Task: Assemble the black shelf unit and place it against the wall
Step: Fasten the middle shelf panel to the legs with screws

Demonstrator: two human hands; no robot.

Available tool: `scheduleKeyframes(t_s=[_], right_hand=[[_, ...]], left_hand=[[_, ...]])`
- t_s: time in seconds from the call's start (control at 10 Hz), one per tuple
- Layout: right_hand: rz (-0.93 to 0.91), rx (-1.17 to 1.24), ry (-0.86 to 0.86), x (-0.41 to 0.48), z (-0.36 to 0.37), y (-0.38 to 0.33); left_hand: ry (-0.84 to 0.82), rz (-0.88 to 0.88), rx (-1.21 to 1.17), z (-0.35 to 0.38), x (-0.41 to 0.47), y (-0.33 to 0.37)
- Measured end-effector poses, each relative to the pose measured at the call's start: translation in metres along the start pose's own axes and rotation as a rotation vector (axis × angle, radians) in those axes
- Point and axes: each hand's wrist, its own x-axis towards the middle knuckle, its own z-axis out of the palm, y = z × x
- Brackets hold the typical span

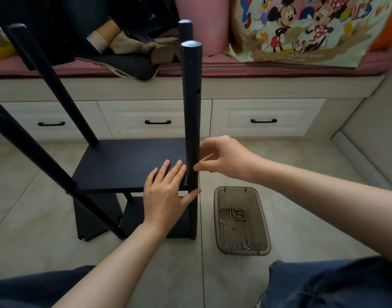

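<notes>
The black shelf unit stands on the tiled floor with several round black posts rising from it. Its upper shelf board (123,165) lies flat between the posts, and lower boards (97,214) show beneath. My left hand (168,192) presses flat on the board's near right corner, thumb against the near right post (191,103). My right hand (221,158) pinches a thin metal screw against that post just above the board. A small hole shows higher up on the post.
A smoky plastic tray (241,221) with several screws and washers sits on the floor right of the unit. Behind stands a white drawer bench (266,121) with a pink cushion, clothes and a cartoon bag. My knees fill the bottom edge.
</notes>
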Motion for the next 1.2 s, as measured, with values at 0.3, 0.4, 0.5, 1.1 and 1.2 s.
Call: scheduleKeyframes(t_s=[0.3, 0.4, 0.5, 1.1, 1.2], right_hand=[[0.316, -0.366, -0.302, -0.01, 0.033, 0.092], [0.464, -0.45, -0.345, -0.009, 0.063, 0.128], [0.675, -0.371, -0.33, -0.013, 0.092, 0.158], [0.679, 0.056, -0.358, -0.051, 0.175, 0.193], [0.702, 0.127, -0.349, -0.051, 0.176, 0.196]], left_hand=[[0.028, -0.009, -0.008, 0.001, -0.003, 0.003], [0.028, -0.013, -0.012, 0.002, -0.005, 0.005], [0.028, -0.017, -0.019, 0.001, -0.005, 0.005], [0.039, -0.027, -0.023, 0.0, -0.006, 0.006], [0.034, -0.028, -0.022, -0.001, -0.005, 0.007]])
